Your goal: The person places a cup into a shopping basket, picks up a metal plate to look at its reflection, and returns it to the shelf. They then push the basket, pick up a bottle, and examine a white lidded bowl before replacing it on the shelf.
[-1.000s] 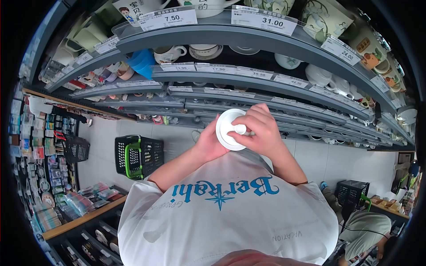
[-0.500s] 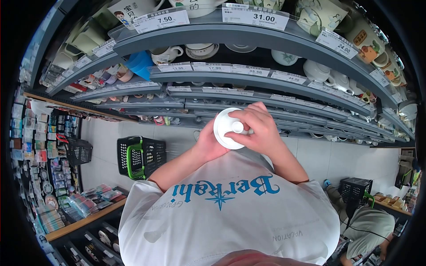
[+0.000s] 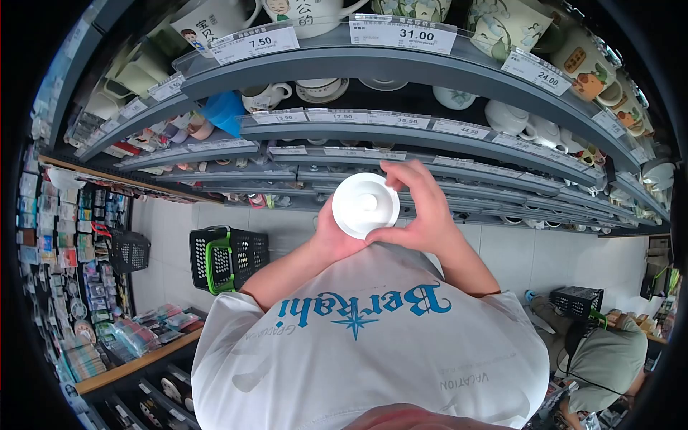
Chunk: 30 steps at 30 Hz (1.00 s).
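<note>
A round white lidded piece of crockery [image 3: 347,215], with a knob in the middle of its top, is held in front of my chest. My left hand [image 3: 333,233] cups it from the left and below, its fingers mostly hidden underneath. On the other side my right hand [image 3: 423,208] is spread, thumb by the lower rim and fingers curved near the upper right rim. Its palm stays apart from the piece, and nothing grips the knob. Whatever is under the lid is hidden.
Shelves of mugs [image 3: 507,25] and teapots [image 3: 512,118] with price tags rise ahead. A black shopping basket [image 3: 247,251] with a green handle stands on the floor at left. Another person [image 3: 609,358] is low at the right near a dark basket [image 3: 577,301].
My right fingers have let go of the lid's knob and moved out to the rim. The white piece has shifted slightly left. The person at right has leaned over further.
</note>
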Each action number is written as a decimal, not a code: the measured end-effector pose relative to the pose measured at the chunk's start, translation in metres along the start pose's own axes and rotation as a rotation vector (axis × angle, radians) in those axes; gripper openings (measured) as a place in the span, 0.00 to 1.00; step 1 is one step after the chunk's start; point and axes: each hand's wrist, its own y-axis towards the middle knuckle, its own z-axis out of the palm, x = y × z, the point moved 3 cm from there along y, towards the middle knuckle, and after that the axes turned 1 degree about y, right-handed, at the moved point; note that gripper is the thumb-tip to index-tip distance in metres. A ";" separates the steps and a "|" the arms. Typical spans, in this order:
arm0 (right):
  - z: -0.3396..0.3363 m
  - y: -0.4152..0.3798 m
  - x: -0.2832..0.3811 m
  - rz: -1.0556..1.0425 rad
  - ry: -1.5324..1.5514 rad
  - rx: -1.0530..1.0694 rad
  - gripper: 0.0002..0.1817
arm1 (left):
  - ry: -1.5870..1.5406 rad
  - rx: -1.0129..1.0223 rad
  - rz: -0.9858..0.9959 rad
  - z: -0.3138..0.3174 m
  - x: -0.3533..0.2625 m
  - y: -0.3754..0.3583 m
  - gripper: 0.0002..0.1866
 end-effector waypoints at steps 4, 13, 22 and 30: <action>0.002 0.001 0.005 -0.051 -0.048 -0.023 0.46 | 0.029 -0.245 0.034 0.005 0.000 0.001 0.30; 0.010 -0.007 -0.001 -0.115 -0.182 0.066 0.28 | 0.033 -0.215 0.048 -0.004 0.002 0.003 0.29; 0.008 -0.011 -0.002 -0.062 -0.212 0.073 0.24 | 0.085 -0.275 0.069 0.001 0.007 0.004 0.29; 0.008 -0.012 -0.001 -0.073 -0.201 0.034 0.25 | 0.123 -0.223 0.084 0.004 0.010 0.007 0.28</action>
